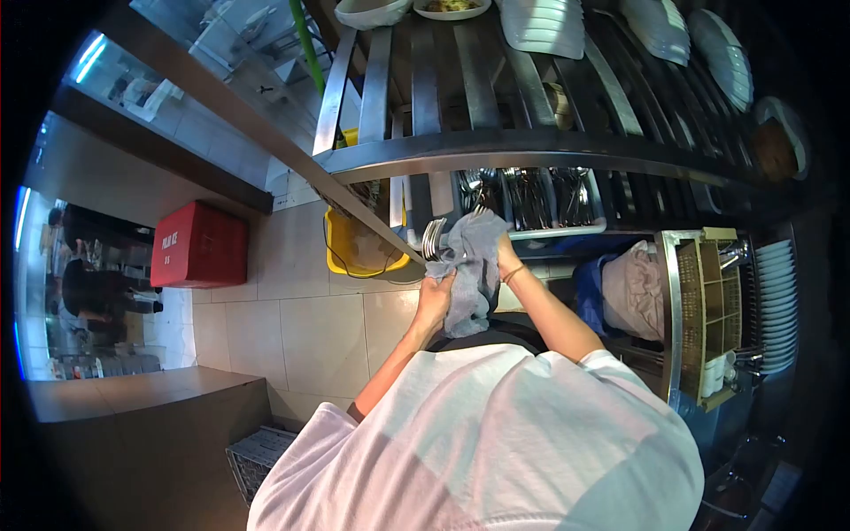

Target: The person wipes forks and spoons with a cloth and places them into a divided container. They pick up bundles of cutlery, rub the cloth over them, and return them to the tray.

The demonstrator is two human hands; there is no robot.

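Note:
A crumpled grey cloth (474, 257) hangs between my two hands, in front of my body. My left hand (435, 299) is closed on its lower left part. Several forks (432, 239) stick up out of the cloth just above that hand, tines upward; their handles are hidden in the fabric. My right hand (507, 257) is closed round the cloth's right side, and whether a fork lies inside that grip is hidden. Just beyond the hands, a cutlery tray (553, 234) holds metal cutlery (529, 199) in separate compartments.
A slatted metal shelf (531, 152) with stacked white dishes (542, 26) overhangs the tray. A yellow bucket (354, 252) stands on the floor, a red box (200, 244) farther left. To the right are a divided rack (711, 305) and stacked plates (776, 305). People (97, 283) are at far left.

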